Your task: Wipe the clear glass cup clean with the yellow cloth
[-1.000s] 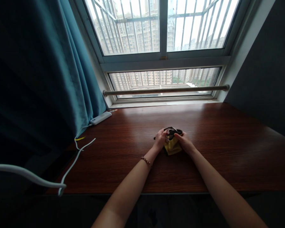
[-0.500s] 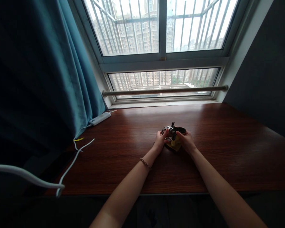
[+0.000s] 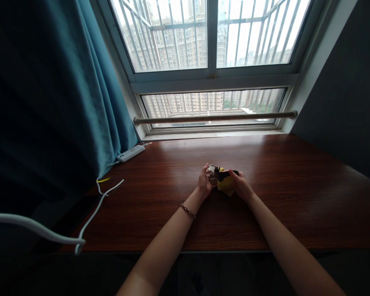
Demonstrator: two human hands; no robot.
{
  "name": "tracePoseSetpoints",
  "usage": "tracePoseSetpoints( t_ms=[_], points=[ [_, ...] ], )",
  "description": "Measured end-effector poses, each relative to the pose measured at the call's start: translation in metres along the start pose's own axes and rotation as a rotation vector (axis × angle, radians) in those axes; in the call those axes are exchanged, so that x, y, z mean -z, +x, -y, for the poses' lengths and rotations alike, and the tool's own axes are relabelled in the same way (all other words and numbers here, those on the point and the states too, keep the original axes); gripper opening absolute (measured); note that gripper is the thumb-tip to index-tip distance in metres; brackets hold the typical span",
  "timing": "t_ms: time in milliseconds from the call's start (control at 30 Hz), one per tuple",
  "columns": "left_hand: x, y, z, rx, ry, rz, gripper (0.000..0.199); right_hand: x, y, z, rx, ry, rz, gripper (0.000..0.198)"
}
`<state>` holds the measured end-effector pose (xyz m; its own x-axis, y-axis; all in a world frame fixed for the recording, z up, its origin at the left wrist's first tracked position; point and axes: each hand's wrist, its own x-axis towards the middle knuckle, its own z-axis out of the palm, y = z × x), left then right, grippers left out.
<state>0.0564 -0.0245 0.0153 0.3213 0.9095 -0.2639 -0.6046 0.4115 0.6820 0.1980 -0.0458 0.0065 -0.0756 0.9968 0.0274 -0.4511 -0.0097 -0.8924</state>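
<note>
Yellow, soft-looking pouch lies between the two hands, directly left of the right hand, which is nearer and grips its dark upper edge, thumb on top. That edge runs roughly side to side. The left hand curls around a shiny, tangled bundle just beside the pouch; whether the two are joined is too small to tell. Beneath spreads the desk, smooth, reddish-brown and streaked with wood grain. A beaded-looking bracelet circles the left wrist.
</note>
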Motion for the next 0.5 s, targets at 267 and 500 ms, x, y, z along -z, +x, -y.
tracePoseSetpoints(
  t_ms=[267, 500],
  points=[
    [0.01, -0.001, -0.008, 0.152, -0.075, 0.186, 0.05, 0.015, 0.011, 0.006, 0.05, 0.354, -0.142, 0.041],
    [0.004, 0.004, -0.002, 0.29, 0.028, 0.042, 0.047, -0.007, -0.003, 0.003, 0.216, -0.134, 0.326, 0.05]
  ],
)
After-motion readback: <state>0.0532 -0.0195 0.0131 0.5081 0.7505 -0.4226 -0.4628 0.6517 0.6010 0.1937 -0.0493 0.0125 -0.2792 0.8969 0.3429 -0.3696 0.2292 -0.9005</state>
